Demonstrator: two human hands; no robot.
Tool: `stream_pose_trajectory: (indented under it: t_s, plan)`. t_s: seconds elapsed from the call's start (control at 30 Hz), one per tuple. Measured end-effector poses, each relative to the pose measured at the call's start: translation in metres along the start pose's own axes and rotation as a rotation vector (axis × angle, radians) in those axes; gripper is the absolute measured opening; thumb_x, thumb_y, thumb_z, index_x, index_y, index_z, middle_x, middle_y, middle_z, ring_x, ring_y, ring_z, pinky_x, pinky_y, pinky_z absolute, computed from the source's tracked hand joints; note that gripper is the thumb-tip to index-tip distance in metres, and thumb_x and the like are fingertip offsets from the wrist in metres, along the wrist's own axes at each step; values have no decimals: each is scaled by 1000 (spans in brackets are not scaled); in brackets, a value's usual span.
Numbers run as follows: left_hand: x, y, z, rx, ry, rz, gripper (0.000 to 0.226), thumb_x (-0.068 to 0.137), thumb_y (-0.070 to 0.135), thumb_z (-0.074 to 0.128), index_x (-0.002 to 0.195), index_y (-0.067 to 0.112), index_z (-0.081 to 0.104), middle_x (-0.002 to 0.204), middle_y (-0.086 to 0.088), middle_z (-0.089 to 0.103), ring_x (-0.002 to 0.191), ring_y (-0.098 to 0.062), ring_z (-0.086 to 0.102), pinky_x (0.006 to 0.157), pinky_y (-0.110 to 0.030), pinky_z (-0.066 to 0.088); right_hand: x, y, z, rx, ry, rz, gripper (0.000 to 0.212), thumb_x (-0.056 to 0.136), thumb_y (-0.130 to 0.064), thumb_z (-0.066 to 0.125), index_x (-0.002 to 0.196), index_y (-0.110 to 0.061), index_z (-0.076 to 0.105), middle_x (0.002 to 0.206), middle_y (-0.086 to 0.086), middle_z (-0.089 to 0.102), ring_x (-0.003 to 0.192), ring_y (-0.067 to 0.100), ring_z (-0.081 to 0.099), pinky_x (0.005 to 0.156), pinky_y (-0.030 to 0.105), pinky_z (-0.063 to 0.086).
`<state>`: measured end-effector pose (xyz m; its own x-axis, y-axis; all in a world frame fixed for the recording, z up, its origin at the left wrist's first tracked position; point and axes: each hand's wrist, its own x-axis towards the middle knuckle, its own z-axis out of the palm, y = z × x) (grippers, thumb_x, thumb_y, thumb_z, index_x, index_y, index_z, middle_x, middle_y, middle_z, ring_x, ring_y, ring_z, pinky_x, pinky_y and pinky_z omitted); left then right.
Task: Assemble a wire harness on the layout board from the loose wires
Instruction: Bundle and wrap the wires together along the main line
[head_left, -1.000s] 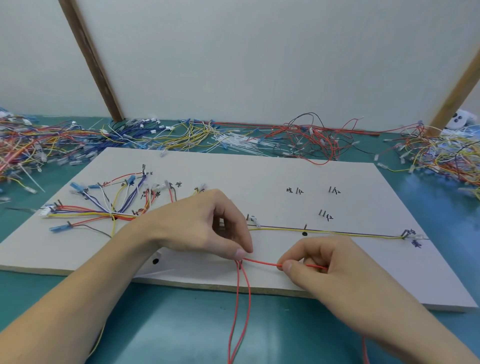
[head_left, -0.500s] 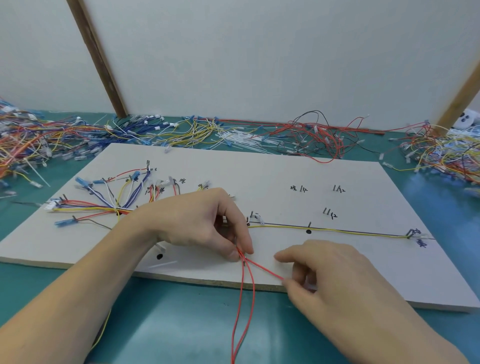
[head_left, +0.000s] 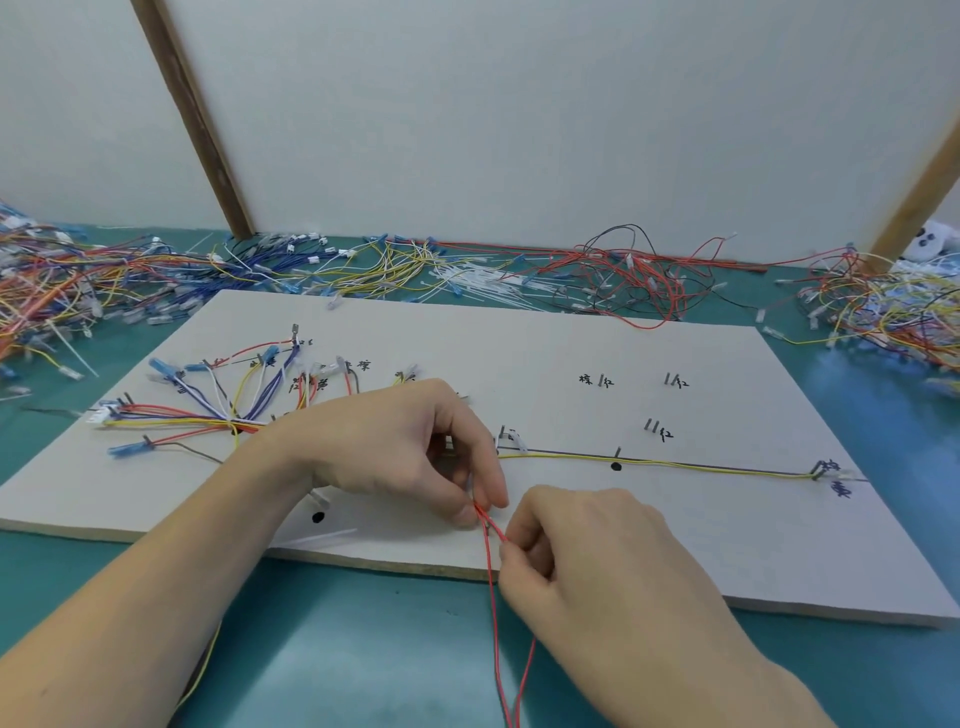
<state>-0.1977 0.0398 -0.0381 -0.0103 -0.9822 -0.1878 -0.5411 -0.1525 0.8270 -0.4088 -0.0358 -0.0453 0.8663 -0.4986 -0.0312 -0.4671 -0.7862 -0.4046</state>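
Observation:
The white layout board (head_left: 675, 519) lies flat on the teal table. A fan of coloured wires (head_left: 218, 410) is routed over its left part, and a yellow and black pair (head_left: 675, 464) runs along pins to the right. My left hand (head_left: 400, 457) pinches red wires (head_left: 493, 613) between thumb and forefinger near the board's front edge. Just to the right, my right hand (head_left: 597, 566) pinches the same red wires with curled fingers. The red wires hang down off the board toward me.
Heaps of loose wires lie along the back of the table: a mixed pile (head_left: 62, 291) at left, yellow and blue ones (head_left: 363, 265) in the middle, red ones (head_left: 634, 280) right of centre, another pile (head_left: 893, 312) at far right. Wooden struts lean on the wall.
My right hand has slid left along the red wire, from well apart to right beside my left hand. The left hand has kept its pinch in place.

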Motion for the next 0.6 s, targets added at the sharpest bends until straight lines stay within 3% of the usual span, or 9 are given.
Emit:
stream_pose_trajectory:
  t_s: [0.1,0.2,0.33,0.47,0.6]
  plan:
    - [1,-4,-1,-5,1,6,18,83,9,85,93,23,83,73,0,72,65,-8,54,62,-21,42,8,12,-3,371,-60,71,18,96,-42,53,89,-28,62,75,-7,73,70,13,69,67,38,60]
    - [3,-7,-1,-27,2,29,15,87,12,83,100,21,83,78,5,76,67,-5,57,64,-17,43,12,23,-8,895,-210,213,15,101,-25,60,95,-14,68,62,1,69,49,19,63,48,33,56]
    - [2,-10,-2,-91,18,10,21,88,19,82,108,20,80,92,-2,80,77,-10,64,69,-18,47,12,36,-14,1331,-324,323,17,95,-11,62,96,-11,80,62,1,45,48,13,43,43,29,50]
    - [3,-12,-3,-100,44,27,17,93,24,74,108,20,81,94,-4,80,87,-15,71,78,-23,54,10,43,-15,1534,-379,327,29,78,-18,69,103,-10,79,67,1,46,51,11,42,37,23,40]
    - [4,-12,-1,-95,41,7,14,91,22,78,104,21,82,84,-1,78,72,-11,60,65,-19,46,0,48,-15,1597,-575,261,31,85,-9,74,116,-12,75,77,4,57,54,12,46,35,20,38]
